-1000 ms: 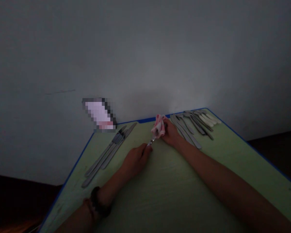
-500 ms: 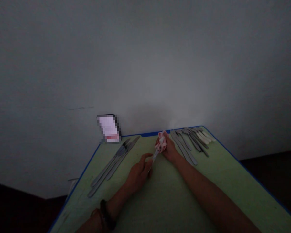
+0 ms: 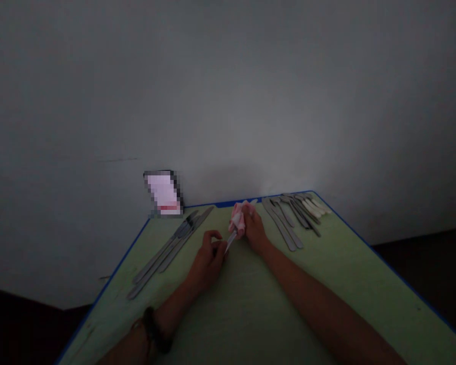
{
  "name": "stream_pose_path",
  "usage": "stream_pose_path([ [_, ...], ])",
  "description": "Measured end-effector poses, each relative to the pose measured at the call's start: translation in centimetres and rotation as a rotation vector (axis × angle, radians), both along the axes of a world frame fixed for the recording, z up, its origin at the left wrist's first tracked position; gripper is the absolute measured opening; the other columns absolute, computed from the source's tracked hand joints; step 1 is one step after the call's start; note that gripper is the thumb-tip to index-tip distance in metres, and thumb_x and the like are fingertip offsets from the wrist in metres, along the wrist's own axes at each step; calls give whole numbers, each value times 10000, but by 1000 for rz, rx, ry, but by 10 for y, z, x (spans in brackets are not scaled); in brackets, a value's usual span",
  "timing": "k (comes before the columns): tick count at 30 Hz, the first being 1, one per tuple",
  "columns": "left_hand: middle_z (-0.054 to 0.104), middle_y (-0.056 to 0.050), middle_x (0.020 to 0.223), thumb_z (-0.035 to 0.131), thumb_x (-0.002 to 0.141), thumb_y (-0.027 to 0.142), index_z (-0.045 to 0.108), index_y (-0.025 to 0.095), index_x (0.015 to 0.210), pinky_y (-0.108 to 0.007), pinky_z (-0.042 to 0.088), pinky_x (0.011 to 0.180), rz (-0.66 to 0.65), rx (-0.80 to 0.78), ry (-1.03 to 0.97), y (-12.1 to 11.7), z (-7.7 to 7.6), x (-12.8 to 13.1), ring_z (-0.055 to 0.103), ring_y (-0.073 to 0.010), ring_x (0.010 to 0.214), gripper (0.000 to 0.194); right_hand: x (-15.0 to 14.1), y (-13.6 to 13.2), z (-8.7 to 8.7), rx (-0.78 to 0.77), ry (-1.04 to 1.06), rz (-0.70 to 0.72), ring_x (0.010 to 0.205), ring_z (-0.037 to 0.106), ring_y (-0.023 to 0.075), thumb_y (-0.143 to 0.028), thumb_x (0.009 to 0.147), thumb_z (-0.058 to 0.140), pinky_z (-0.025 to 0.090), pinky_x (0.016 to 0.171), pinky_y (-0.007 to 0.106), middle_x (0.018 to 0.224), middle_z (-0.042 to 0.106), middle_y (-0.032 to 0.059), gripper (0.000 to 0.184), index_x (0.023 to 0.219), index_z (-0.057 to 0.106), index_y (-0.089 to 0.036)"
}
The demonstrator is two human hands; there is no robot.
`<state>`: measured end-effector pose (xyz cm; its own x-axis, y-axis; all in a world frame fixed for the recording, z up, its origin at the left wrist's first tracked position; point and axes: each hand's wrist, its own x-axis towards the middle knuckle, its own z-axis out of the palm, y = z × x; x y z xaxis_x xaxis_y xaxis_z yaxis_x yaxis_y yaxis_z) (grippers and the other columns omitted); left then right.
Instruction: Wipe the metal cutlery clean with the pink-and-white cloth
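Observation:
My left hand (image 3: 208, 259) is closed on the lower end of a shiny table knife (image 3: 231, 240), which slants up and away to the right. Wrapped round the knife's middle is a pink cloth (image 3: 236, 219), pinched in my right hand (image 3: 254, 232). The knife's tip shows just past the cloth, near the table's far edge. To the left of my hands lie several table knives (image 3: 167, 258) side by side. Close to my right hand, more knives (image 3: 285, 229) rest on the table.
The green table (image 3: 349, 299) has a blue edge and stands against a grey wall (image 3: 228, 101). Several forks and spoons (image 3: 299, 212) and white-handled cutlery (image 3: 315, 205) lie at the far right. A blurred-out phone-like device (image 3: 163, 192) leans on the wall at the far left.
The cloth and my right hand have shifted down along the knife, and its tip now shows beyond the cloth. The whole view has shifted slightly.

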<state>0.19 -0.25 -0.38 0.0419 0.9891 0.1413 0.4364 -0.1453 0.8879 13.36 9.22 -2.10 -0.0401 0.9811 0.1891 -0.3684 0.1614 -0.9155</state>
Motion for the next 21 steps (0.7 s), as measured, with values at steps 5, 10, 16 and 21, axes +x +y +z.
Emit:
stream_pose_path([
  [5,428,106,562,409,895,339,324,226,974,-184,289,487,-24,-17,10,3,0,0,379,-90,484,162,0,6,-1,-68,83,117,482,515,116,-622,761,526,424,488,235,589,607,-3,459,841,594,-175],
  [10,422,105,554,449,887,329,369,209,1026,-192,278,484,-181,-55,93,4,1,-2,398,-91,488,201,5,24,4,-233,544,220,634,606,129,-508,764,608,496,603,249,724,659,12,340,856,592,-181],
  [16,492,70,630,399,917,319,417,211,1093,-215,326,541,-253,-33,153,-1,7,0,434,-101,548,207,5,32,4,-352,622,310,698,623,124,-318,760,660,512,639,236,789,674,8,172,852,595,-187],
  [21,466,57,683,349,931,328,445,217,1062,-220,373,580,-113,-49,4,4,5,0,453,-108,608,197,5,27,8,-338,537,456,759,625,178,-358,770,625,513,687,297,695,645,20,194,825,607,-173],
])
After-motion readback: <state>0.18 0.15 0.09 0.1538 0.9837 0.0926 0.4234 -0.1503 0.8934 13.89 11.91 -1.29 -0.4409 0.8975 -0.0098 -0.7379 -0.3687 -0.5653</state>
